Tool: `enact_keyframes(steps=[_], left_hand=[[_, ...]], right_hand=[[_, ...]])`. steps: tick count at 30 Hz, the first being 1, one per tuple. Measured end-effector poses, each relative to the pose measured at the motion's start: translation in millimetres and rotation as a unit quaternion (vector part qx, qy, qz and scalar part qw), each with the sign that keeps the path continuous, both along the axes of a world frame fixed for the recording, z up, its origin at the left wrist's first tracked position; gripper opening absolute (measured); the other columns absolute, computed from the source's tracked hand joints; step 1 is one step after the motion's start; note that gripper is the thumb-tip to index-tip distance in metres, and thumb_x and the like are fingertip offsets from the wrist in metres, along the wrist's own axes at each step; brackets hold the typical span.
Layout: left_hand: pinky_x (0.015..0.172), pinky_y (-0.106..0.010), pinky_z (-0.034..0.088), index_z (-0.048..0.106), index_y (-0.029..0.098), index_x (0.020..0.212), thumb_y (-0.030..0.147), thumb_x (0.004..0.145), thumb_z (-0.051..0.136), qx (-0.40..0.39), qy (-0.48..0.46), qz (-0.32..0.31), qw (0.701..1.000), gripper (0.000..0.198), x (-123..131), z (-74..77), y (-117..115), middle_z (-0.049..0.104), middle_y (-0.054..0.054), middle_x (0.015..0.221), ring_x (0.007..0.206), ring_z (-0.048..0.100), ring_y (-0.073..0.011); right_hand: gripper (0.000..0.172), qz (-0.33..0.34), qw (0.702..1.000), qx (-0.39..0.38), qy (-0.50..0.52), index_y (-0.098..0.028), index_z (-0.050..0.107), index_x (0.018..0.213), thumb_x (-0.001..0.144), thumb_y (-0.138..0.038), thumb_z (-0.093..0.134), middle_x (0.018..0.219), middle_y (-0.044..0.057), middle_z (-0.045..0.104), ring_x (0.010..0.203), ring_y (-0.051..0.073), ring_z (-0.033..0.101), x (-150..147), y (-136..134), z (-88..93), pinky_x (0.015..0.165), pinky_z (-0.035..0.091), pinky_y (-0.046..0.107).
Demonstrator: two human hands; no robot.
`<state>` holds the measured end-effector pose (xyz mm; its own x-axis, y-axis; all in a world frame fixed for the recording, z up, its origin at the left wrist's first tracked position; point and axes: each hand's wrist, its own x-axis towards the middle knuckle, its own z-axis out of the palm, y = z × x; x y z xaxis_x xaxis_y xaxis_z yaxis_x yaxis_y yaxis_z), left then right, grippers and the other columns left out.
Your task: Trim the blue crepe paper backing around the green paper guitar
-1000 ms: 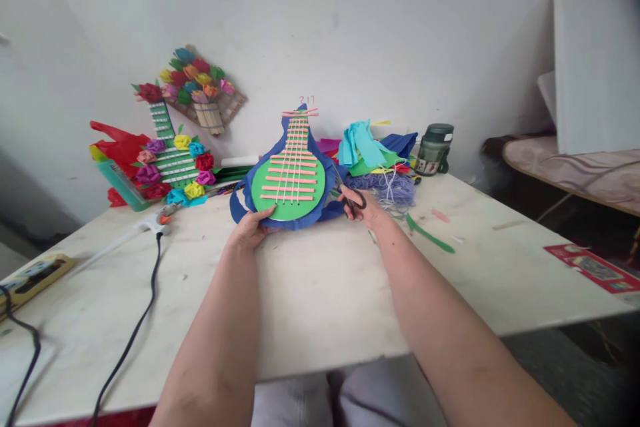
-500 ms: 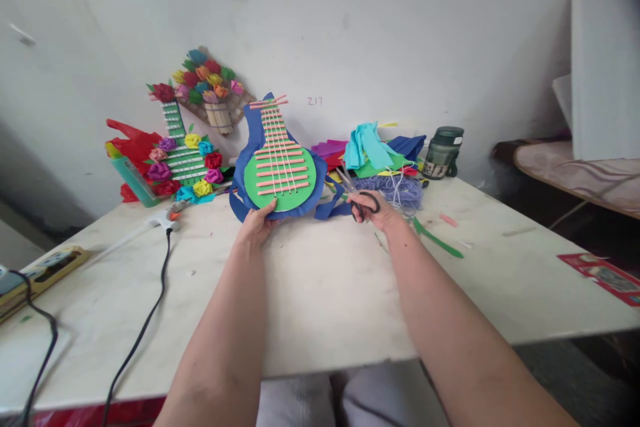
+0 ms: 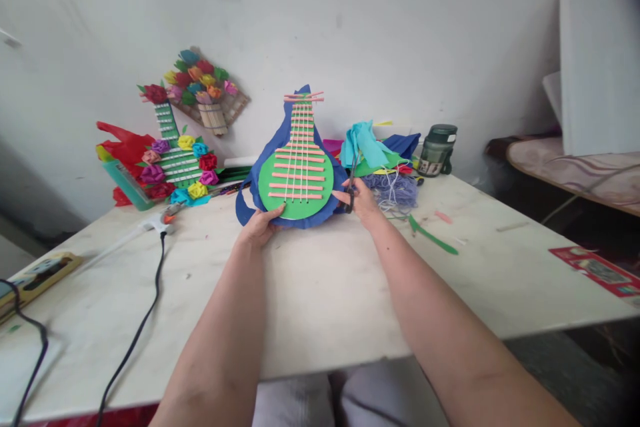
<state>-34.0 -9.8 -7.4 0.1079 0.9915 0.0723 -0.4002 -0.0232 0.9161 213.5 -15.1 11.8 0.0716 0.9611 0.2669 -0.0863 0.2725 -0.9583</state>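
Observation:
My left hand (image 3: 261, 225) grips the bottom edge of a paper guitar craft (image 3: 297, 177) and holds it upright over the table (image 3: 320, 287). The craft has a green round body, a blue paper backing, pink cross strips and white strings. My right hand (image 3: 361, 200) is closed round black scissors (image 3: 351, 185); their blades point up along the craft's right blue edge, touching or nearly touching it.
A flower-decorated guitar craft (image 3: 175, 160) and a paper flower bouquet (image 3: 205, 90) lean on the wall at back left. A glue gun (image 3: 155, 221) with a black cable (image 3: 135, 333) lies to the left. Coloured paper scraps (image 3: 373, 147), purple yarn (image 3: 390, 190) and a dark green jar (image 3: 437, 150) sit at the back right.
My left hand swung the guitar craft from tilted left back to upright and centre. My right hand brought the scissors from beside the yarn up to the craft's right edge.

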Motion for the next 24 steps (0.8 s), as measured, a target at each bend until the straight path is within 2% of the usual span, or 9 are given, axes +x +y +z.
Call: enact_keyframes(steps=[5,8,11,13,17,20,24], left_hand=[[0.057,-0.031,0.059,0.056,0.015,0.118,0.009,0.063,0.075,-0.008,0.006,-0.013,1.000,0.059,-0.3,-0.4,-0.5,0.069,-0.012,0.099,0.072,0.069,-0.0223],[0.057,-0.031,0.058,0.057,0.014,0.117,0.010,0.061,0.076,-0.020,0.028,-0.016,0.999,0.059,1.0,-0.9,-1.3,0.070,-0.012,0.097,0.071,0.069,-0.0232],[0.050,-0.028,0.056,0.060,0.013,0.113,0.012,0.061,0.077,-0.016,0.048,-0.020,0.999,0.055,3.2,-0.2,-2.6,0.070,-0.012,0.094,0.064,0.067,-0.0210],[0.047,-0.026,0.054,0.061,0.012,0.109,0.014,0.060,0.078,0.000,0.054,-0.017,0.998,0.051,4.7,0.8,-2.8,0.071,-0.012,0.092,0.059,0.066,-0.0186],[0.044,-0.024,0.053,0.063,0.011,0.105,0.021,0.061,0.079,0.025,0.085,-0.006,0.996,0.048,7.1,3.9,-0.4,0.071,-0.012,0.091,0.056,0.064,-0.0166],[0.044,-0.026,0.054,0.062,0.012,0.110,0.026,0.063,0.078,0.036,0.113,0.009,0.993,0.052,9.7,7.0,1.5,0.070,-0.013,0.093,0.059,0.065,-0.0192],[0.046,-0.032,0.056,0.061,0.008,0.110,0.029,0.068,0.075,-0.014,0.130,0.001,0.991,0.049,11.6,10.4,-1.0,0.070,-0.018,0.090,0.062,0.067,-0.0244]], right_hand=[[0.055,-0.023,1.000,0.004,0.005,-0.022,0.047,0.091,0.049,-0.039,0.078,0.050,-0.010,0.052,0.044,0.012,0.053,-3.0,-2.6,1.0,0.040,0.037,0.020],[0.073,-0.018,0.999,0.004,0.028,-0.023,0.046,0.114,0.049,-0.032,0.078,0.056,-0.008,0.058,0.046,0.013,0.054,-5.2,-1.1,-0.1,0.044,0.043,0.023],[0.095,0.010,0.998,0.010,0.056,-0.024,0.033,0.135,0.051,-0.028,0.077,0.062,-0.006,0.062,0.051,0.015,0.058,-7.2,1.8,-2.2,0.048,0.047,0.027],[0.101,0.021,0.998,0.019,0.063,-0.022,0.026,0.141,0.053,-0.026,0.075,0.062,-0.006,0.062,0.053,0.016,0.059,-7.6,3.8,-4.2,0.053,0.050,0.029],[0.102,0.010,0.997,0.058,0.042,-0.020,0.025,0.143,0.054,-0.021,0.075,0.057,-0.008,0.058,0.052,0.015,0.058,-5.8,7.9,-8.4,0.058,0.051,0.030],[0.099,-0.004,0.996,0.088,0.022,-0.020,0.026,0.143,0.057,-0.022,0.074,0.056,-0.009,0.056,0.050,0.013,0.055,-4.9,9.9,-9.8,0.056,0.050,0.028],[0.092,0.000,0.993,0.113,0.015,-0.022,0.029,0.142,0.061,-0.025,0.072,0.062,-0.007,0.058,0.055,0.013,0.056,-6.4,10.7,-9.9,0.057,0.050,0.026]])
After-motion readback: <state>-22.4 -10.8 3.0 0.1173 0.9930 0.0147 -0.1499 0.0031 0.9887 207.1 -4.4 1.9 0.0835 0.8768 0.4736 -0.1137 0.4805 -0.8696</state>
